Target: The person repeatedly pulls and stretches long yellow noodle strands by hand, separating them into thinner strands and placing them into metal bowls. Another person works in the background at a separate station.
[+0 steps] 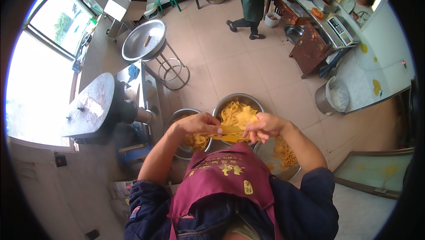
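Note:
In front of my apron, my left hand [198, 125] pinches one end of a flat, flexible yellow strip [231, 130]. My right hand [267, 126] is at the strip's other end, fingers curled about it and some of them spread. The strip is stretched level between the two hands. Just beyond it stands a metal basin [217, 108] heaped with yellow strips [233, 112]. To the left, partly under my left forearm, a second metal basin [176, 116] holds more strips. Below my right forearm a wide metal pan [264, 160] holds thinner yellow-orange pieces [284, 153].
A machine with a metal hopper [95, 105] stands close on my left. Past it, a large metal bowl [135, 43] rests on a tubular stand. A co-worker in a green apron [253, 3] stands by a wooden table [310, 47]. A bin [325, 98] is at the right.

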The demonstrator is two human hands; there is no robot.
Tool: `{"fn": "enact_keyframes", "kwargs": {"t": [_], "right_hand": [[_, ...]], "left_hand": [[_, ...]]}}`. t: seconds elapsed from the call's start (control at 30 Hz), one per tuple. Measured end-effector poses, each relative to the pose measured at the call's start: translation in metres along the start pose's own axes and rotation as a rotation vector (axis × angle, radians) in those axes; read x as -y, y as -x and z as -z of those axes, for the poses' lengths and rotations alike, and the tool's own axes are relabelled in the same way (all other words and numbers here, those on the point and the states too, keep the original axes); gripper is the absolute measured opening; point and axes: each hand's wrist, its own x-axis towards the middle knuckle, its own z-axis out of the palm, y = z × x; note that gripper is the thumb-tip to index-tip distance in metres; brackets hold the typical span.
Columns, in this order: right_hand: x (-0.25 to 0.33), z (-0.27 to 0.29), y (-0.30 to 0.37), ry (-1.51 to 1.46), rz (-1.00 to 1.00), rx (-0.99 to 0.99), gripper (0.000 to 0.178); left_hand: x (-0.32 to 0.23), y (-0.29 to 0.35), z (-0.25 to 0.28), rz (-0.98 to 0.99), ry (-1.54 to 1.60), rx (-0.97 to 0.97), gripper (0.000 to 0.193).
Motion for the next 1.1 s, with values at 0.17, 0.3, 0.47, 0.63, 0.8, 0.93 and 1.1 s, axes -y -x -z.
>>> {"fn": "enact_keyframes", "kwargs": {"t": [0.17, 0.3, 0.47, 0.63, 0.8, 0.93, 1.1], "right_hand": [[-0.026, 0.045, 0.029, -0.345, 0.307, -0.065, 0.041], [-0.037, 0.051, 0.064, -0.453, 0.468, 0.024, 0.043], [-0.047, 0.056, 0.078, -0.482, 0.583, 0.019, 0.041], [-0.063, 0.092, 0.101, -0.644, 0.795, -0.048, 0.039], [-0.064, 0.09, 0.104, -0.906, 0.964, -0.022, 0.041], [-0.06, 0.031, 0.041, -1.003, 0.862, 0.255, 0.073], [-0.037, -0.021, -0.027, -0.643, 0.573, 0.224, 0.068]], "left_hand": [[0.032, 0.033, 0.039, -0.046, -0.129, 0.073, 0.035], [0.09, 0.08, 0.06, -0.225, 0.255, -0.137, 0.029], [0.154, 0.109, 0.075, -0.378, 0.482, -0.211, 0.03], [0.193, 0.12, 0.084, -0.741, 0.75, -0.384, 0.031], [0.215, 0.13, 0.086, -0.635, 0.688, -0.541, 0.034], [0.153, 0.108, 0.057, -0.482, 0.637, -0.528, 0.035], [0.063, 0.067, 0.018, -0.515, 0.45, -0.274, 0.035]]}}
